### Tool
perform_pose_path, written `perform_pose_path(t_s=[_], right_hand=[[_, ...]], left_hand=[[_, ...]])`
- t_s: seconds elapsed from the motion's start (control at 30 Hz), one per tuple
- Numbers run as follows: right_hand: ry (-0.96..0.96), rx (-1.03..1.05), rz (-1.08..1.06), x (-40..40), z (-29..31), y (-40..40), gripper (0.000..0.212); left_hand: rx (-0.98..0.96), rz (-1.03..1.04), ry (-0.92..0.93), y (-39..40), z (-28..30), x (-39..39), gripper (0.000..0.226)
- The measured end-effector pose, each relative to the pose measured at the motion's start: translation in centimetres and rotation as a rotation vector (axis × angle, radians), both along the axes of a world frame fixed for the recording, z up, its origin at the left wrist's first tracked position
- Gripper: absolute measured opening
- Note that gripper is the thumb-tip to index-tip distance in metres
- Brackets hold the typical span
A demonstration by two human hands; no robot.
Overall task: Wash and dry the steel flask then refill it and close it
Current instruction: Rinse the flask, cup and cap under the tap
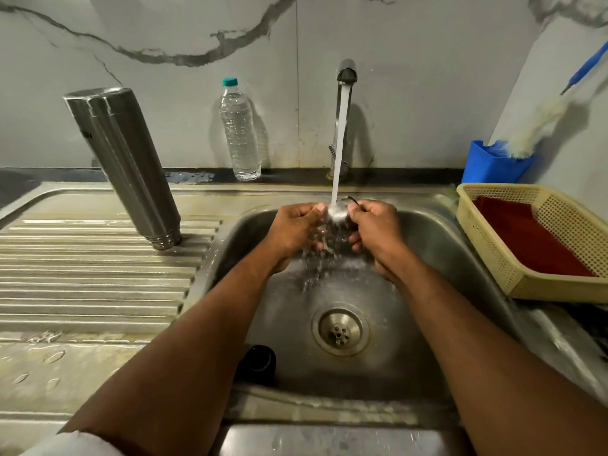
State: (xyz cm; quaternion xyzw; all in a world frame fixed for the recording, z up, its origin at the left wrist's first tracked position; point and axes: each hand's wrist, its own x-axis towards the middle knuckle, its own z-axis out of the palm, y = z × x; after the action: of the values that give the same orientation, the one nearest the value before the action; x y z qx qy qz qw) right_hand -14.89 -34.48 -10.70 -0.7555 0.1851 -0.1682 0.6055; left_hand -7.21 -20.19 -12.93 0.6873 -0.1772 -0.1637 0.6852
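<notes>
Head view puts your two hands together over the sink, right under the running stream of water from the tap. Your left hand and right hand both have their fingers curled around a small steel cap, which sits between them with the stream landing on its top. A thin dark loop sticks out of the cap beside your right thumb. Water splashes off below your hands into the basin, above the drain.

To your left, the steel flask stands upside down on the ribbed draining board, mouth and thread at the bottom, well apart from your hands and without its cap. It appears tilted in this wide-angle view. A small black round object lies in the near left corner of the basin, partly hidden by your left forearm.

Behind, against the marble wall, a clear plastic bottle with a teal lid stands upright, left of the tap. To your right, a cream plastic basket holding a red cloth rests on the bench, and behind it a blue holder carries a brush with a blue handle.
</notes>
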Motion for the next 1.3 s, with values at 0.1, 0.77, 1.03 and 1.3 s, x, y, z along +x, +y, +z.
perform_pose_path(t_s=[0.1, 0.77, 1.03, 1.3], right_hand=[[0.018, 0.024, 0.016, -0.1, 0.0, 0.1, 0.016], [-0.018, 0.444, 0.075, 0.3, -0.3, 1.1, 0.028], [-0.109, -0.114, 0.133, 0.2, -1.0, 0.4, 0.049], [-0.075, 0.188, -0.026, 0.7, -1.0, -0.1, 0.022]], left_hand=[[-0.012, 0.013, 0.004, 0.2, 0.0, -0.1, 0.025], [-0.150, 0.072, 0.114, -0.5, 0.7, 0.2, 0.040], [-0.051, 0.032, 0.155, 0.8, 0.6, 1.0, 0.042], [-0.024, -0.147, 0.096, 0.8, 0.4, 0.4, 0.040]])
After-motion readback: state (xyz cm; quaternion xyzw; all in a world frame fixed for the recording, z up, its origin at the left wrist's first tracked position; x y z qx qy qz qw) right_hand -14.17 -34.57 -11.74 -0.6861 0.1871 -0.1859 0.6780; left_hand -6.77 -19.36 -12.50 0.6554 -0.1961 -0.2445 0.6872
